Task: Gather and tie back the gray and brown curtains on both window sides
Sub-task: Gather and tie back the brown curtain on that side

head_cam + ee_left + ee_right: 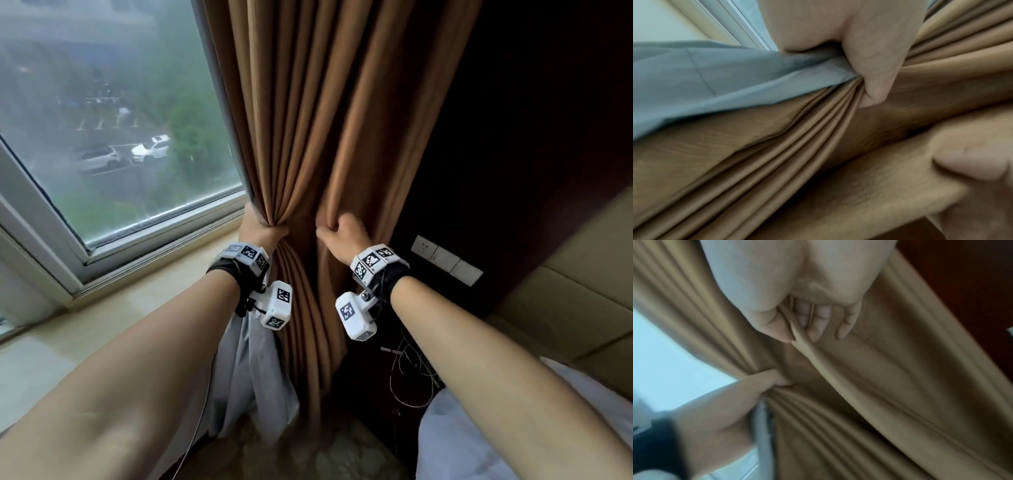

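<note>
Both hands on fabric beside the window (102,137) — left hand (258,229) grips bunched brown curtain (308,120) plus gray curtain (253,370) at the window edge, right hand (342,234) pinches a brown fold just beside it.

The pale stone windowsill (144,301) runs along below the window frame; the gray curtain (246,370) hangs down over its right end, by the brown curtain (308,137)
</note>
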